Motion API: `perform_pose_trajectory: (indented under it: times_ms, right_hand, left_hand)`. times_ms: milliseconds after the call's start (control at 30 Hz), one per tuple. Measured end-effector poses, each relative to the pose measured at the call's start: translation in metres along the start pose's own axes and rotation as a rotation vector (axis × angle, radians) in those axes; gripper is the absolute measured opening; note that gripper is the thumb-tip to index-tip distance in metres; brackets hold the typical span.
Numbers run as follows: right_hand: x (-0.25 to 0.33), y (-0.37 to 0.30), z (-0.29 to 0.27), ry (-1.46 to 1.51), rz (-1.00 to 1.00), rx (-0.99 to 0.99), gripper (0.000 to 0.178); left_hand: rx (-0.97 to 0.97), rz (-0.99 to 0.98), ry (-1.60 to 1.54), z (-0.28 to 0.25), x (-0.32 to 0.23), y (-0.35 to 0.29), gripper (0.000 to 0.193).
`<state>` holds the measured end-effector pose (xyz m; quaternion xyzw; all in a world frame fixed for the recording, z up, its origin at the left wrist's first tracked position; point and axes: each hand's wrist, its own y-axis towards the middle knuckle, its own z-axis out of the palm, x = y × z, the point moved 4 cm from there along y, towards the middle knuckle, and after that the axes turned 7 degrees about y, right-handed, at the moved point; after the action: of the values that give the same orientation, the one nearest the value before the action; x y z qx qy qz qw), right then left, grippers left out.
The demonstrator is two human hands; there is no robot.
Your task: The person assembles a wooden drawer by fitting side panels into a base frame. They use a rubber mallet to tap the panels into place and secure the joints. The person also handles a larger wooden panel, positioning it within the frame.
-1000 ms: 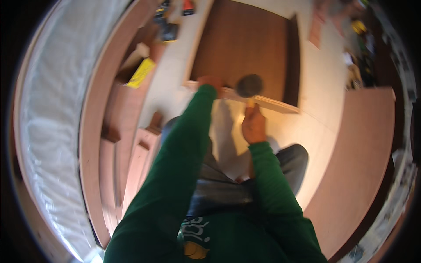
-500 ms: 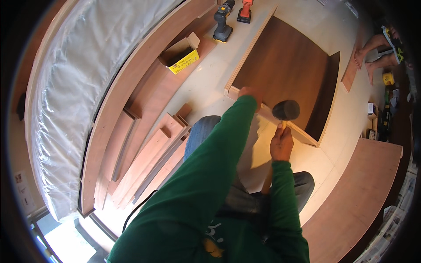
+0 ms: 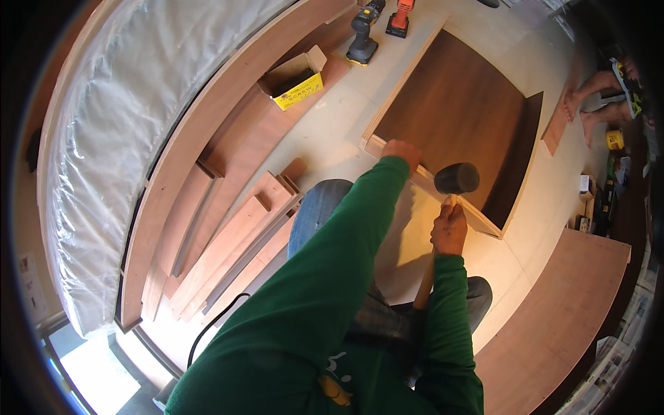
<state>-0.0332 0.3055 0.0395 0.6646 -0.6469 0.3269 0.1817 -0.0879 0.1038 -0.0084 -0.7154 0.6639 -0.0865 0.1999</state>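
**A:** Entry, current state. Where are your hands?

**B:** My left hand rests closed over the near corner of the shallow wooden box frame lying on the floor, steadying its pale front rail. My right hand is wrapped fully round the wooden handle of the rubber mallet; the black head sits just above that rail, near its middle.

**A:** Is the head touching the rail?

**B:** Cannot tell from this angle. It is either on it or just over it.

**A:** How far along is the frame?

**B:** Judgement only: the dark brown base panel is in and side pieces stand along the left, far and right edges. The front rail looks seated at the left corner; whether its right end is home I cannot see clearly. So late in assembly, with the front edge being knocked in.

**A:** Anything unused nearby?

**B:** Loose boards lie stacked to my left, beside a wrapped mattress. Two cordless drills and an open yellow cardboard box stand beyond the frame, well apart from my hands.
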Motion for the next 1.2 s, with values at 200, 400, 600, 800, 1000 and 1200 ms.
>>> perform_pose_trajectory:
  times_ms: [200,400,600,800,1000,1200]
  right_hand:
    - [0.010,-0.005,-0.008,0.002,-0.094,-0.065,0.041]
    - [0.021,-0.012,-0.011,-0.003,-0.058,-0.034,0.039]
    - [0.014,-0.013,-0.005,0.039,-0.137,-0.048,0.037]
    - [-0.009,-0.007,0.005,0.061,-0.153,-0.052,0.032]
    - [0.006,-0.011,0.004,0.090,0.009,-0.026,0.032]
    - [0.001,-0.023,-0.007,0.207,0.087,-0.003,0.035]
  left_hand:
    - [-0.011,-0.003,-0.007,0.004,0.000,0.003,0.017]
    - [-0.015,0.008,0.015,0.004,0.002,-0.001,0.017]
    - [0.025,0.021,0.028,0.003,0.002,-0.003,0.017]
    - [-0.044,0.008,0.124,0.042,0.008,0.027,0.020]
    - [-0.018,-0.060,0.181,0.018,0.005,0.013,0.027]
    - [0.013,-0.048,0.176,0.002,-0.013,0.003,0.033]
